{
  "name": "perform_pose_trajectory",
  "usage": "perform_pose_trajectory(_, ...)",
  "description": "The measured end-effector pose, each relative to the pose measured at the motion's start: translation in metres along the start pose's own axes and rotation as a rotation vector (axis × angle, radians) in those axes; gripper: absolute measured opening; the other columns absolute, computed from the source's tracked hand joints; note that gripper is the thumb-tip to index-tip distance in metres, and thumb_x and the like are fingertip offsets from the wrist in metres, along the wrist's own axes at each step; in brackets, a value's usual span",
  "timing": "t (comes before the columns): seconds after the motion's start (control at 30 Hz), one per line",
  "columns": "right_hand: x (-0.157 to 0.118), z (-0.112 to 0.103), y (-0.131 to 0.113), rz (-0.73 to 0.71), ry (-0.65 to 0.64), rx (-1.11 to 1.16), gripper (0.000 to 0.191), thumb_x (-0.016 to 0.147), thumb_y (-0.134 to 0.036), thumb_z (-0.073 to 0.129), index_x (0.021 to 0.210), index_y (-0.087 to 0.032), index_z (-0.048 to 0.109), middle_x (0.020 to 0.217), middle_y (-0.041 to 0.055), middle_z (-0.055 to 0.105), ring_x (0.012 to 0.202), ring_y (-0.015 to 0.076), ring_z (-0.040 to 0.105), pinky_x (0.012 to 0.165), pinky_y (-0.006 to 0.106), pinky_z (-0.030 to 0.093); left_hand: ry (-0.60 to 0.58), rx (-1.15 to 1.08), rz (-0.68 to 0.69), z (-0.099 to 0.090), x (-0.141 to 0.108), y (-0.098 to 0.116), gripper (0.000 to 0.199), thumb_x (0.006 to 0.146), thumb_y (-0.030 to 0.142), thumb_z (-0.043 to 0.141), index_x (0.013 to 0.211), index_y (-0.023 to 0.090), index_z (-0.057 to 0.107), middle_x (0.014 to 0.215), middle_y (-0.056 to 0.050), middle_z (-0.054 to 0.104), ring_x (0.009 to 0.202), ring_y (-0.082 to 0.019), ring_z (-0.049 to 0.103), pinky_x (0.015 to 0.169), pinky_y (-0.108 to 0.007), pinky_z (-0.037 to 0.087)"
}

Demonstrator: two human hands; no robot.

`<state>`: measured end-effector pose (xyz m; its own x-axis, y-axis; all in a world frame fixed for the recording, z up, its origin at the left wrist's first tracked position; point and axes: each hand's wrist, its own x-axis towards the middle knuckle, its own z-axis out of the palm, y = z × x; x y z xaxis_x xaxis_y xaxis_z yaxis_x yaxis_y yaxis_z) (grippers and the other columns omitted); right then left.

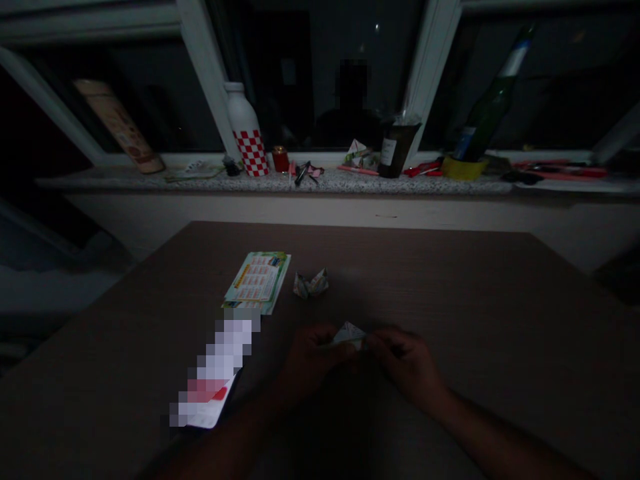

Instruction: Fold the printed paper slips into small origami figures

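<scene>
Between both hands, low over the table, is a small folded piece of paper (349, 333) with a pointed top. My left hand (317, 350) is closed on its left side, the thumb laid along the front. At its right edge, the fingers of my right hand (404, 357) pinch the paper. Just beyond the hands stands a folded paper figure (311, 284) with two raised points. To the left lies a stack of printed calendar sheets (257, 279). The room is dark, so the finer folds are hard to make out.
A lit phone (207, 407), partly blurred out, lies left of my left forearm on the brown table (450, 280). Behind it, the stone windowsill (340, 187) carries a checkered bottle (249, 137), a flask (120, 127), a dark cup (397, 150) and a green bottle (493, 100).
</scene>
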<state>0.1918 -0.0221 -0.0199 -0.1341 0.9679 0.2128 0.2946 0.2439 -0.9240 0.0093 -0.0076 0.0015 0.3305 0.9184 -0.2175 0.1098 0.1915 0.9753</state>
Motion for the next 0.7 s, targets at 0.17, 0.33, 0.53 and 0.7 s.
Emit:
perform_pose_trajectory(0.17, -0.002, -0.001, -0.001, -0.037, -0.022, -0.078, 0.038, 0.090, -0.035, 0.045, 0.058, -0.017, 0.053, 0.051, -0.0022, 0.047, 0.047, 0.0100, 0.044, 0.042, 0.020, 0.033, -0.011, -0.003, 0.003, 0.000, 0.000, -0.002, 0.024, 0.071, 0.035, 0.070, 0.069, 0.012, 0.068, 0.062, -0.002, 0.065, 0.056, -0.013, 0.055, 0.054, -0.022, 0.037)
perform_pose_trajectory(0.33, -0.004, -0.001, -0.002, -0.076, -0.031, -0.111, 0.042, 0.091, -0.036, 0.043, 0.054, -0.017, 0.050, 0.049, -0.0036, 0.039, 0.045, 0.0090, 0.037, 0.041, 0.021, 0.028, -0.046, -0.099, -0.041, 0.001, 0.000, 0.000, 0.024, 0.069, 0.034, 0.073, 0.072, 0.011, 0.067, 0.061, -0.003, 0.066, 0.056, -0.013, 0.057, 0.056, -0.023, 0.040)
perform_pose_trajectory(0.53, -0.006, 0.001, 0.004, -0.011, -0.065, -0.001, 0.048, 0.092, -0.041, 0.042, 0.050, -0.018, 0.047, 0.045, -0.0042, 0.035, 0.041, 0.0084, 0.033, 0.040, 0.021, 0.024, -0.051, -0.169, -0.058, 0.000, 0.002, -0.002, 0.023, 0.067, 0.034, 0.074, 0.071, 0.012, 0.067, 0.059, -0.002, 0.065, 0.053, -0.013, 0.057, 0.053, -0.023, 0.040)
perform_pose_trajectory(0.7, -0.005, 0.002, 0.011, 0.057, -0.030, 0.071, 0.054, 0.091, -0.045, 0.043, 0.044, -0.018, 0.039, 0.043, -0.0045, 0.032, 0.040, 0.0082, 0.032, 0.040, 0.022, 0.024, -0.056, -0.208, -0.037, 0.001, 0.004, -0.003, 0.021, 0.067, 0.033, 0.074, 0.070, 0.013, 0.066, 0.063, -0.001, 0.066, 0.052, -0.012, 0.058, 0.054, -0.024, 0.042)
